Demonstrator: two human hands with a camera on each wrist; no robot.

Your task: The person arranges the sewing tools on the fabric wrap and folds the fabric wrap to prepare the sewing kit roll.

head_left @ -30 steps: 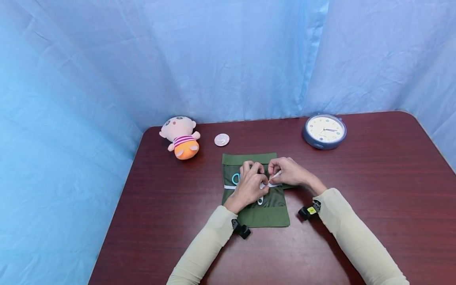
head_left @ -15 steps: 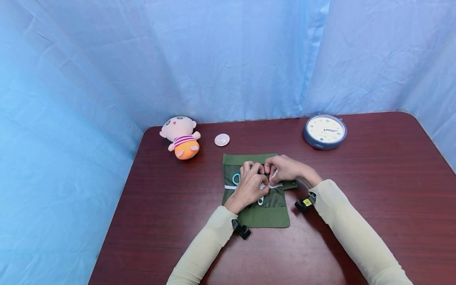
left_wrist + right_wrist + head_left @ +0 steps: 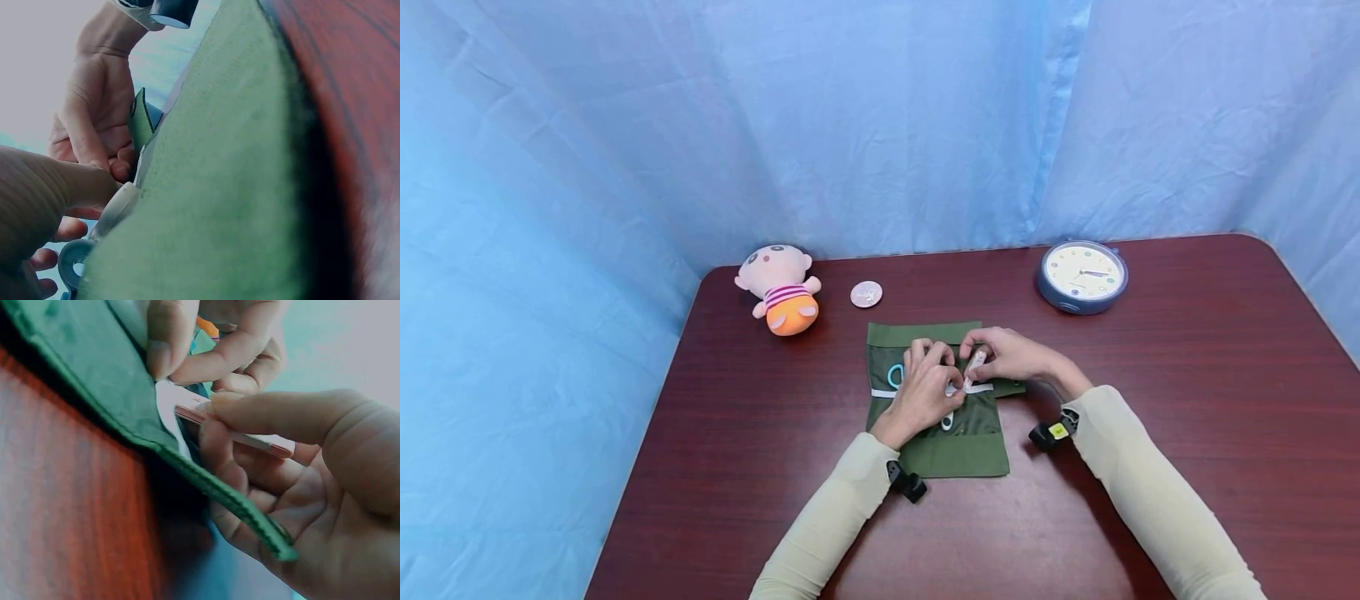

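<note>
A green fabric pouch (image 3: pixel 958 457) lies spread flat on the table, with a white elastic strap (image 3: pixel 165 406) running across its middle. My left hand (image 3: pixel 925 383) is over the pouch, pinching the strap between thumb and forefinger. Between the thumb and fingers of my right hand (image 3: pixel 1011 357) is a slim white packet (image 3: pixel 262 442) with reddish marks and a layered edge, its near end right at the strap. Blue-handled scissors (image 3: pixel 64 265) sit under the strap, partly covered by my left hand. Below that hand, a white piece with a dark dot (image 3: pixel 948 422) shows.
At the back left of the dark red table (image 3: pixel 745 450) lies a plush doll (image 3: pixel 786 292). A round whitish disc (image 3: pixel 867 294) is beside it. A blue-rimmed clock (image 3: pixel 1082 277) stands at the back right. Blue curtains (image 3: pixel 880 125) hang behind the table edge.
My right hand has shifted slightly and turned, so the packet now shows more upright between its fingers at the strap. My left hand has stayed in place on the strap.
</note>
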